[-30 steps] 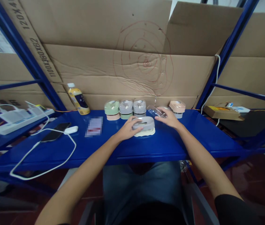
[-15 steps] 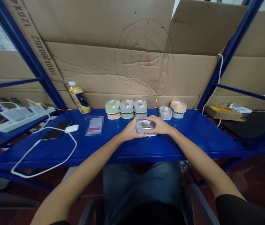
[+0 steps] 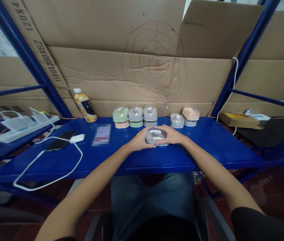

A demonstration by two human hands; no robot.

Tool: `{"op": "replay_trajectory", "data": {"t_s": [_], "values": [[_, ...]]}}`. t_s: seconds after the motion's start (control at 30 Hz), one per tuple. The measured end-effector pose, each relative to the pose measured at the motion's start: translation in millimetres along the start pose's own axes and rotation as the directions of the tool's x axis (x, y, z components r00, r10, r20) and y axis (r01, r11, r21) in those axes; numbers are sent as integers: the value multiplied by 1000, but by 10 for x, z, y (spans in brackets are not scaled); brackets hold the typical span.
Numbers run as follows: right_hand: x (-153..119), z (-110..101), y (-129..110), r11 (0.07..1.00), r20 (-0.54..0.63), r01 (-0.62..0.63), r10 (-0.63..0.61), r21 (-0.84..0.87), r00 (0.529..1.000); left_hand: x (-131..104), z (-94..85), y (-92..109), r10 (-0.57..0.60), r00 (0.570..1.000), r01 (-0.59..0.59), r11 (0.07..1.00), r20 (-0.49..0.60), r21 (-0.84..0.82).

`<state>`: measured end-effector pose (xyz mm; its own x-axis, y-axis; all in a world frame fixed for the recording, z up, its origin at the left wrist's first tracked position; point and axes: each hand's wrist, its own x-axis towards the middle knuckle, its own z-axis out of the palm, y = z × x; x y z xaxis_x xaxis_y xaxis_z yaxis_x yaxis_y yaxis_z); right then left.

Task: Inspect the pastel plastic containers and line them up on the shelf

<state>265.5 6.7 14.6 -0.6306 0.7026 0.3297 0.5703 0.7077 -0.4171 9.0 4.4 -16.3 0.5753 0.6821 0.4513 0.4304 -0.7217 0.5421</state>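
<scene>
Brown cardboard [image 3: 94,70] walls in the back of the scene, with red rings drawn on it near the upper middle of the frame; before it spreads a blue tabletop [image 3: 131,162], framed by blue metal posts [image 3: 18,50] at left and right. Just right of the frame's centre, the left hand [image 3: 139,140] and the right hand [image 3: 173,135] are curved around one grey box [image 3: 154,135] with a clear, shiny top, pressing its opposite sides; a pale edge [image 3: 166,145] peeps out beneath it, near the right thumb.

Behind the hands, toward the cardboard, stand more boxes: a green box [image 3: 120,114] on a pink one, a grey-lidded box [image 3: 135,113] on a green one, and a third stack [image 3: 150,113] of grey; right of these sit a low grey box [image 3: 177,121] and a peach box [image 3: 191,113] resting atop another grey one.

Farther out, at left, are a yellow bottle [image 3: 85,106] with a white cap, a flat packet [image 3: 102,135] (its face is pixelated), a dark phone [image 3: 60,140] and a looping white cable [image 3: 78,162]; a white power strip [image 3: 26,130] lies at the left edge, an opened carton [image 3: 241,121] at the right.
</scene>
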Motion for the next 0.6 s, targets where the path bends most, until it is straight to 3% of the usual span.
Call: {"op": "replay_trajectory", "data": {"t_s": [0.1, 0.17, 0.23, 0.33, 0.47, 0.6], "values": [[-116, -141, -79, 994, 89, -34, 43, -108, 995, -2, 15, -81, -51, 998, 52, 998, -48, 26], [-236, -240, -183, 953, 116, -131, 168, -272, 979, -2, 31, -135, -90, 991, 96, 993, -96, 68], [-347, -300, -297, 852, 68, -246, 311, -461, 948, 2, 45, -159, -96, 989, 109, 987, -113, 115], [-402, -309, -390, 710, -12, -328, 411, -624, 912, 16, 54, -125, -58, 995, 69, 987, -81, 148], [-199, -287, -254, 655, -25, -352, 454, -669, 891, 36, 43, -47, -42, 997, 51, 986, -59, 162], [92, -305, -18, 632, -132, -428, 460, -646, 878, 39, 22, -16, -47, 998, 53, 985, -41, 166]]}}
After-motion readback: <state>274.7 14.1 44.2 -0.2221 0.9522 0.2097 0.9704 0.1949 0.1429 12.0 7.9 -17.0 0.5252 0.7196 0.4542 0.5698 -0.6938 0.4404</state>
